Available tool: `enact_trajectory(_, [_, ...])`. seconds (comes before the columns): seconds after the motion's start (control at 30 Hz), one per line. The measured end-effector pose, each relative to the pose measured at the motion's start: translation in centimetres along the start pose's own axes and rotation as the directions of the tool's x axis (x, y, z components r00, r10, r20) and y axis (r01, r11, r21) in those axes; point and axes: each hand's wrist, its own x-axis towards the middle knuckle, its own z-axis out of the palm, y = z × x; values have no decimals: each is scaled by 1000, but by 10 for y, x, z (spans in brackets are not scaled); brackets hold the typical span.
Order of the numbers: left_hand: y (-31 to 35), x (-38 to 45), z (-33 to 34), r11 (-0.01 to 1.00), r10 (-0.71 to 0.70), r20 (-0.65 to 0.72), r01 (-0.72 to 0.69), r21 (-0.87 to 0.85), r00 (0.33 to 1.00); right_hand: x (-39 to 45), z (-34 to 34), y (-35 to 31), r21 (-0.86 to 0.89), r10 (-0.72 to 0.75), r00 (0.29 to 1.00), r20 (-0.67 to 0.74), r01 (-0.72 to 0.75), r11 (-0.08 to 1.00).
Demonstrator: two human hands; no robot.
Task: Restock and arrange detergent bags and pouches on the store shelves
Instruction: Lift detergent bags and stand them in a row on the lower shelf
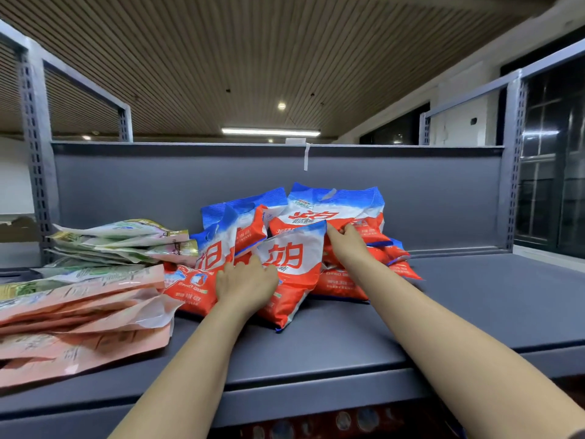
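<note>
Bare grey shelf (474,296) lies open right of the right hand (346,245); pink pouches (79,312) crowd left of the left hand (245,280). Both hands grip the front detergent bag (289,264), red, white, blue-topped, tilted against the heap.

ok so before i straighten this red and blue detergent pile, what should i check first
1. Left hand on the front detergent bag: ok, resting on its lower left side.
2. Right hand placed: ok, fingers at that bag's top right corner.
3. Firm grip: cannot tell, fingertips hidden.
4. Bag pile stable: not ok, bags lean at mixed angles.
5. Free shelf space on the right: ok.
6. Pink pouches on the left out of the way: ok, though close.
</note>
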Motion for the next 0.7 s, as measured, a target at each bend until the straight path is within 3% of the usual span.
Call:
enact_trajectory(0.13, [-4,3,2,1000,22,-55,-22,-9,998,-3,8,-1,-145,-93,994,-49,85,986])
enact_trajectory(0.4, [-6,1,3,990,92,-39,-87,108,995,-50,-31,-10,9,-245,914,-322,262,965])
enact_trajectory(0.57, [2,-8,-3,987,82,-23,-78,137,996,-88,-62,-1,-11,-239,819,-522,273,962])
enact_trajectory(0.7, [16,-24,-11,987,112,-5,-110,121,994,-101,-74,24,67,-191,808,-557,273,960])
